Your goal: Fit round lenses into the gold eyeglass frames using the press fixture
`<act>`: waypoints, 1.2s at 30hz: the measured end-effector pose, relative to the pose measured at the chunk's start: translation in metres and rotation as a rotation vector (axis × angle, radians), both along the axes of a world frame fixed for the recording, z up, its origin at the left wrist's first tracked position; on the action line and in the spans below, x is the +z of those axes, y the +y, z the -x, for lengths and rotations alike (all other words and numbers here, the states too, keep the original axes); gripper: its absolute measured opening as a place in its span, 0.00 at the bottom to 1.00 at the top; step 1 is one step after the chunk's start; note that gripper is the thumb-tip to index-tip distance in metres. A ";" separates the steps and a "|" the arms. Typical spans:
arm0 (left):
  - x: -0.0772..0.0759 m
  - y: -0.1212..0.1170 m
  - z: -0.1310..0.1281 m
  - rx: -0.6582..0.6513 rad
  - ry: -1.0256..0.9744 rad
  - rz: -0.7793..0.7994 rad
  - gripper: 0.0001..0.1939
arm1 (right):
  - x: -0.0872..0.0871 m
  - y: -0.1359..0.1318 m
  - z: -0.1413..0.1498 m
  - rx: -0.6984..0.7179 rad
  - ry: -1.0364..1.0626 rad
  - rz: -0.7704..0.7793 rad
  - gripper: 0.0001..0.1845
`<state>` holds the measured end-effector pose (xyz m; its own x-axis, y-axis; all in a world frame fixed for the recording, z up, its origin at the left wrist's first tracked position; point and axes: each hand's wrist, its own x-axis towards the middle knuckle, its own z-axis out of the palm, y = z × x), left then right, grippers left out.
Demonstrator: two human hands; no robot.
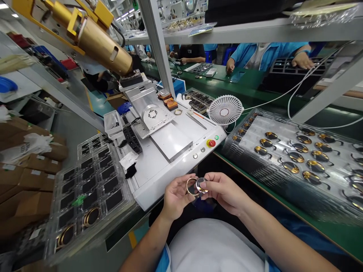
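My left hand [176,196] pinches a gold-rimmed ring [188,186] between thumb and fingers, in front of the machine's white base. Right beside it, my right hand [222,190] grips a small round disc [202,185] with a shiny, mirror-like face. The two pieces overlap in view; whether they touch I cannot tell. Past the hands stands the white machine base [159,180] with a metal fixture plate [153,117] on top. A gold cylinder head [106,49] hangs above that fixture.
At right, a stack of clear trays [255,130] holds round parts with dark tails. On the left, a clear tray [113,219] carries black squares and gold-rimmed rings. A white fan [225,109], a red button [211,143] and tweezers [196,121] are ahead. Co-workers sit across the green bench.
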<state>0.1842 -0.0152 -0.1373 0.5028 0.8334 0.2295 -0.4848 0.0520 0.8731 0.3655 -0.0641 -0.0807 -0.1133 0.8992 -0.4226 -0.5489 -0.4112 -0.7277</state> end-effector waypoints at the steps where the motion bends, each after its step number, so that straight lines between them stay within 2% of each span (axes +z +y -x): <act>1: -0.001 -0.001 0.000 -0.004 0.002 0.002 0.24 | 0.001 -0.001 0.004 -0.006 0.001 0.011 0.27; 8: -0.008 -0.004 0.003 0.034 0.043 -0.060 0.27 | 0.004 -0.005 0.023 -0.100 -0.164 -0.083 0.22; 14: -0.008 -0.004 0.004 0.062 0.046 -0.124 0.28 | 0.006 -0.004 0.027 -0.103 -0.280 -0.142 0.18; 19: -0.005 -0.005 0.004 0.057 0.040 -0.135 0.28 | 0.007 -0.004 0.029 -0.102 -0.288 -0.152 0.18; 24: -0.008 -0.004 0.006 0.113 0.106 -0.124 0.28 | 0.006 -0.004 0.030 -0.105 -0.286 -0.150 0.18; 30: -0.011 -0.004 0.007 0.106 0.109 -0.131 0.28 | 0.004 -0.003 0.031 -0.099 -0.273 -0.158 0.18; 36: -0.013 -0.006 0.005 0.160 0.102 -0.144 0.25 | 0.001 0.000 0.028 -0.080 -0.166 -0.139 0.22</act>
